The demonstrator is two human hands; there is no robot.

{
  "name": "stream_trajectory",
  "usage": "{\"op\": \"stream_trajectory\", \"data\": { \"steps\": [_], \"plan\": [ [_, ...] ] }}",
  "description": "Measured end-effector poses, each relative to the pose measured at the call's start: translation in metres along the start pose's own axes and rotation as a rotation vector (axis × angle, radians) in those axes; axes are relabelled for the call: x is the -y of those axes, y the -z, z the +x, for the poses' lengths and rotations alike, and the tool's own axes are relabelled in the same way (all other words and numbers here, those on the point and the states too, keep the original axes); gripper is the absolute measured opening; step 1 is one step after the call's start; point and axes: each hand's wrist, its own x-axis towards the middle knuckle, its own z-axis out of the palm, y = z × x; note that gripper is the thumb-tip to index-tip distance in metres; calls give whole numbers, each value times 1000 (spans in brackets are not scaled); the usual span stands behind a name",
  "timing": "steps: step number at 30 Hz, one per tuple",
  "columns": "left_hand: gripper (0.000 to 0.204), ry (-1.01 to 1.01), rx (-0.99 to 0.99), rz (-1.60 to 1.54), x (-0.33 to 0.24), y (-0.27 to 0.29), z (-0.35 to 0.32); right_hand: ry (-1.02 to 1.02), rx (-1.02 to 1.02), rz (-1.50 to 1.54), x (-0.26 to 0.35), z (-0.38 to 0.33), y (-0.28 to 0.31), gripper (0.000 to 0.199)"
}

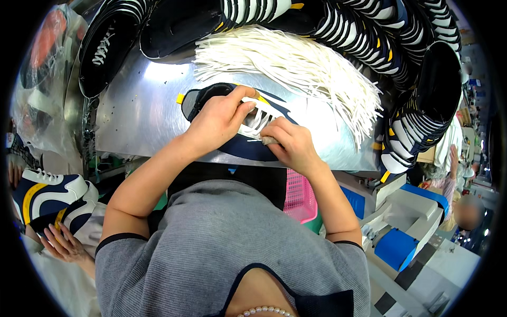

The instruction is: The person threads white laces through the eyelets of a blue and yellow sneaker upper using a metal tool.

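A navy shoe upper (248, 150) with a grey heel, a yellow tab and white eyelet strips lies on its side on the metal tabletop in front of me. White shoelace (257, 124) runs in rows across its opening. My left hand (217, 122) reaches over the heel end, thumb and forefinger pinching the upper's white eyelet edge. At the other side of the lacing my right hand (291, 143) has its fingers closed on the lace, beside the toe part. A beige covering wraps one of its fingertips. The exact grip of the right fingers is partly hidden.
Beyond the upper lies a big bundle of white laces (285, 61) on the metal table (132, 124). Stacked shoe uppers (364, 45) line the far and right edges. A pink basket (300, 196) sits below the table edge. At left, another person's hand (66, 244) is near finished shoes (45, 194).
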Motion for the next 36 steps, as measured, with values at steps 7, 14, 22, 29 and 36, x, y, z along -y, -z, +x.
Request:
{"op": "stream_trajectory", "data": {
  "steps": [7, 14, 22, 29, 36],
  "plan": [
    [20, -50, -9, 70, -3, 0, -3, -41, 11, 46, -5, -7, -3, 25],
    [22, -152, -39, 37, 5, -2, -3, -160, -79, 221, -7, -10, -1, 20],
    [21, -105, -27, 46, 1, -2, -1, -501, -318, 46, 16, 0, -1, 12],
    [20, -135, -85, 79, 9, -7, 4, -466, -235, -54, 12, 0, -6, 13],
    [24, -62, 50, 74, 3, 5, 13, -454, -335, 11, 3, -16, -11, 11]
  ]
}}
